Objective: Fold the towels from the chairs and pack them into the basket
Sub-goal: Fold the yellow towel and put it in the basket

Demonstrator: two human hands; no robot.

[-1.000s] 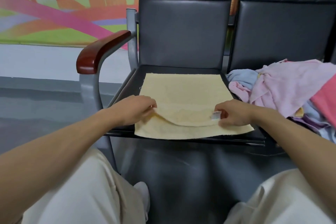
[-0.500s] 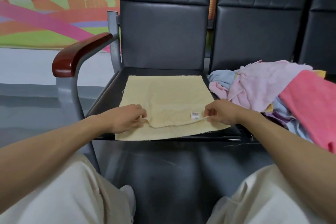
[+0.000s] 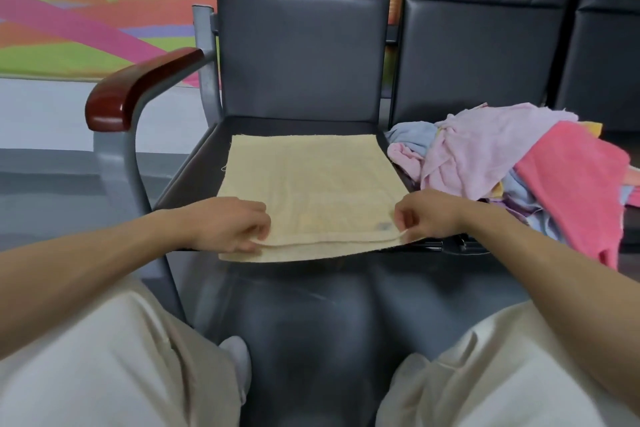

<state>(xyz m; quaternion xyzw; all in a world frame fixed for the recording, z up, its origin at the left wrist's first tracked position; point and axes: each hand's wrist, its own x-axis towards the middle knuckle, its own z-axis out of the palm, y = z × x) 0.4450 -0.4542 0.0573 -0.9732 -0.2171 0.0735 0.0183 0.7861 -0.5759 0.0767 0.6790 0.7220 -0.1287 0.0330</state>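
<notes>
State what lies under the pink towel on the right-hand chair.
Under the pink towel lie crumpled towels: lilac, light blue and a yellow edge. How many more lie beneath, and the seat itself, are covered.

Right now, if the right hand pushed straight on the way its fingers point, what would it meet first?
The right hand points leftward along the pale yellow terry towel's near edge, which it pinches. Only towel lies in between, so it would likely meet the left hand first; depth is uncertain.

Black chairs [image 3: 301, 55] — yellow towel [image 3: 311, 177], seemingly unfolded pile [image 3: 512, 163]
</notes>
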